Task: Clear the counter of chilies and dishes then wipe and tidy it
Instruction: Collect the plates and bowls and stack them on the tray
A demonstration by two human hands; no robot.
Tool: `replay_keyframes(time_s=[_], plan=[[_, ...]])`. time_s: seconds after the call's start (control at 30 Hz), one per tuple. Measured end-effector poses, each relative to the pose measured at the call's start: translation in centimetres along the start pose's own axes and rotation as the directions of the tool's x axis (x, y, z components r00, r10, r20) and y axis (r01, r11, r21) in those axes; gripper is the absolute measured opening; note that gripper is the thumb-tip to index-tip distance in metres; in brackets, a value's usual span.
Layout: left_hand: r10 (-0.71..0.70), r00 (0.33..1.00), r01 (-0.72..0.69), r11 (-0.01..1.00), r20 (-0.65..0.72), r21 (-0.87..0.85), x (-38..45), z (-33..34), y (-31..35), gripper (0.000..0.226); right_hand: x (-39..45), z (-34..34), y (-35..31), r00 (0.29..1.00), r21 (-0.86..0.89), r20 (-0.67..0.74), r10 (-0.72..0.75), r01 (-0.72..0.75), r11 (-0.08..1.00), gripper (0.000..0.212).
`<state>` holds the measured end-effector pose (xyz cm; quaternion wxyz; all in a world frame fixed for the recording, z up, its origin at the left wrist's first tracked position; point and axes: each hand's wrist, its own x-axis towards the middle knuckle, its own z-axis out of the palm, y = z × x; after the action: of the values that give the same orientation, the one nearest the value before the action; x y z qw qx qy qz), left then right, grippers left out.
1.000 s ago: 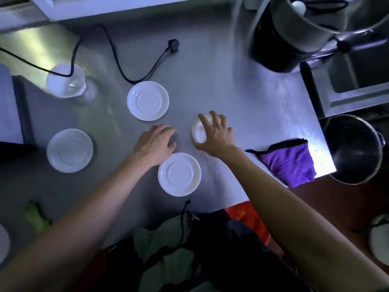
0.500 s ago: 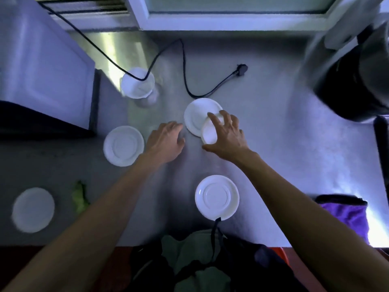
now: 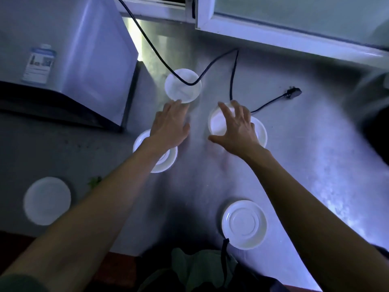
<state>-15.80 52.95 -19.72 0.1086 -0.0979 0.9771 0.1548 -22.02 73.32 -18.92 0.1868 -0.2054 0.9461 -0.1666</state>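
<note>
While your right hand (image 3: 235, 127) pinches the small white round dish (image 3: 219, 123) over the white saucer (image 3: 261, 131), your flat left hand (image 3: 170, 125), holding nothing, nears the black cord (image 3: 185, 81) across the white bowl (image 3: 182, 89); snagging could tip it.

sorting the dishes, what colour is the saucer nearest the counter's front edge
Plain white, with raised concentric rings: the saucer, clearest in the head view.

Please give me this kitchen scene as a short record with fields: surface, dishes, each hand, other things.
surface: steel counter
dishes: cup at back; saucer near front edge; plate far left, blurred
left hand: flat, fingers straight, reaching to the cup, above another saucer
right hand: holds a small dish over a third saucer
other: black cable with plug; green scrap
</note>
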Motion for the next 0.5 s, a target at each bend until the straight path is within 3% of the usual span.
replay_keyframes(time_s=[0.5], plan=[[0.004, 0.999, -0.008, 0.997, 0.054, 0.071, 0.3, 0.4, -0.2, 0.052, 0.5, 0.4, -1.0, 1.0, 0.008, -0.017, 0.004, -0.004, 1.0, 0.102]])
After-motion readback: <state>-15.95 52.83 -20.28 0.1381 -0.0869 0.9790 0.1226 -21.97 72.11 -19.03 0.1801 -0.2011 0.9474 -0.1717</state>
